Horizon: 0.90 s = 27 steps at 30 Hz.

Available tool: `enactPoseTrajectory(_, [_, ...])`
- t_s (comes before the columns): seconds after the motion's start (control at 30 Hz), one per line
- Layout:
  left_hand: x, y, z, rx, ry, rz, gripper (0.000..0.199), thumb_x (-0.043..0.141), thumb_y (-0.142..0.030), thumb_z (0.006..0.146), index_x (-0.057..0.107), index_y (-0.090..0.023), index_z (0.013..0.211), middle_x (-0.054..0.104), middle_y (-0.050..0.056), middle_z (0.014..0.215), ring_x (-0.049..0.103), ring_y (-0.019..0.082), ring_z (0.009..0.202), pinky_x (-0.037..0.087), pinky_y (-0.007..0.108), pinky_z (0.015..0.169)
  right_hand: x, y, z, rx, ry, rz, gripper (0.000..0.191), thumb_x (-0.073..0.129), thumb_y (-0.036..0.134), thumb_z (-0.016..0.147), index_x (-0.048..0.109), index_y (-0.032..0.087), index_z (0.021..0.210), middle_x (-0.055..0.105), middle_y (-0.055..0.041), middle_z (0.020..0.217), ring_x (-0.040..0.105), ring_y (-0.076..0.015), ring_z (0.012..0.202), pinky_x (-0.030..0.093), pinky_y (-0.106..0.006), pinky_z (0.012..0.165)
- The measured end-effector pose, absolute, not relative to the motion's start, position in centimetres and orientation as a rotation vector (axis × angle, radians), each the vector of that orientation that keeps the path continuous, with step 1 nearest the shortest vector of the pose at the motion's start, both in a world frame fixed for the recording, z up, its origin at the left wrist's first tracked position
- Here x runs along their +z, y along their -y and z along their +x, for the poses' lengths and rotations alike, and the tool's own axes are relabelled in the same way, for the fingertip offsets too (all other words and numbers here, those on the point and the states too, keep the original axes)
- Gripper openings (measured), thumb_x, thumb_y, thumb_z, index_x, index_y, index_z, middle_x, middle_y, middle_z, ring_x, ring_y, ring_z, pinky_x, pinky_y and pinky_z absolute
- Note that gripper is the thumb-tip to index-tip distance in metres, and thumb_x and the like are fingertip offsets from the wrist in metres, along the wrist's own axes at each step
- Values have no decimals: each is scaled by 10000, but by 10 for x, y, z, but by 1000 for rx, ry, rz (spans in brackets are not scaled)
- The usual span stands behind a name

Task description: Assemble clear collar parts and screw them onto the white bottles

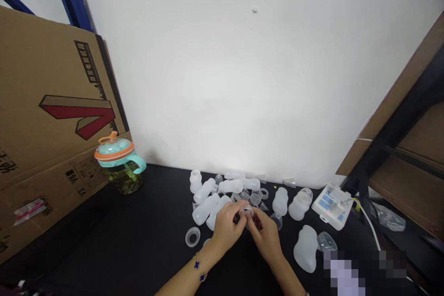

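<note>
1. Left grip: From the head camera, I find the person's left hand (225,225) curled inward, its fingers closed on a clear plastic ring (246,211). The ring is held just above the black bench (138,252), between both hands.
2. Right grip: The right hand (265,237) is likewise closed, bearing on the ring from the opposite side. A dark reddish item (257,221) shows among its fingers; I cannot tell what it is or whether it is joined to the ring.
3. Reason for hold: In my judgement, the two-sided hold steadies the ring, and keeping it close in front of the person leaves the fingertips free to work on it.
4. Behind the hands: Several translucent bottle bodies (205,209) lie in a loose group, some on their sides and others upright. Small clear parts (255,199) sit among them, within easy reach of both hands, which I judge to be the reason for their position. A loose clear ring (192,237) lies apart, left of the hands.
5. Right side: A clear bottle (300,204), a large translucent bottle body (305,249) and a white control unit (329,206) with blue labels occupy this area. A white cable (369,224) runs from the unit. Pixelation hides the lower right corner.
6. Left side: A sippy cup (120,162) with orange and teal fittings stands against a leaning cardboard carton (52,101).
</note>
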<state>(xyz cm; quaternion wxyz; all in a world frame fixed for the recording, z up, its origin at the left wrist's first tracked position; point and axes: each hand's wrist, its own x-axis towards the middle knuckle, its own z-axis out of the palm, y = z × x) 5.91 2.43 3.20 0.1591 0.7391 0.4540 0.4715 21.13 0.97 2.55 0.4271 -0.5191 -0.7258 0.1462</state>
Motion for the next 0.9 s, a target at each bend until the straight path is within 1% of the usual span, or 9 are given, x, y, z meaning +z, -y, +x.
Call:
enactPoseTrajectory(0.2, [34,-23,60,1344,-1344,2118,349,513,-175,896,697,-227,1188,748,58,933,658,201,745,565,335,711,24,-11,211,374,1787,-1312,361,453,475,995,673,199,1071,673,-15,745,592,-155,593,470,-237,546])
enactPoseTrajectory(0.3, [34,-22,61,1353,-1335,2153,364,502,-166,907,676,-233,1220,742,54,945,656,203,779,566,344,742,21,-12,212,372,1784,-1314,367,453,480,994,674,199,1077,679,-20,757,594,-159,593,468,-241,540])
enactPoseTrajectory(0.43, [29,-24,61,1390,-1345,2108,417,500,-190,918,577,-225,1327,709,45,925,653,204,827,554,336,755,21,-12,213,383,1783,-1300,365,450,459,1000,689,194,1081,710,-43,832,603,-160,612,476,-246,567])
enactPoseTrajectory(0.5, [26,-25,61,1418,-1346,2062,428,517,-206,911,536,-216,1338,687,31,901,647,203,845,545,331,757,22,-12,213,383,1789,-1295,366,451,451,1000,696,193,1089,715,-46,834,606,-164,614,472,-247,564])
enactPoseTrajectory(0.53, [26,-25,61,1423,-1347,2047,401,524,-210,906,543,-214,1306,679,25,890,643,201,844,539,327,753,22,-12,213,378,1792,-1296,366,453,449,999,701,192,1079,713,-45,820,604,-166,610,468,-247,558])
enactPoseTrajectory(0.6, [26,-25,62,1417,-1358,2038,265,526,-207,901,591,-212,1158,664,16,868,632,191,818,524,311,730,23,-12,213,372,1800,-1297,362,456,445,998,706,193,1066,712,-43,811,606,-167,613,469,-248,564])
enactPoseTrajectory(0.67, [27,-25,62,1403,-1377,2046,133,520,-197,900,602,-213,1002,649,12,846,618,182,785,507,297,705,23,-12,213,376,1796,-1296,357,459,441,997,703,198,1089,722,-44,844,613,-165,622,476,-247,575])
enactPoseTrajectory(0.7, [28,-25,62,1395,-1385,2052,100,519,-193,898,596,-214,958,643,11,837,612,181,776,500,293,696,23,-12,213,381,1790,-1296,356,462,441,996,700,200,1105,727,-45,862,616,-164,624,477,-246,574])
enactPoseTrajectory(0.9, [29,-24,63,1381,-1384,2052,82,515,-201,907,583,-217,950,641,11,834,613,184,785,500,297,698,22,-11,212,398,1769,-1301,369,463,445,998,695,199,1146,733,-47,878,615,-163,626,474,-245,577])
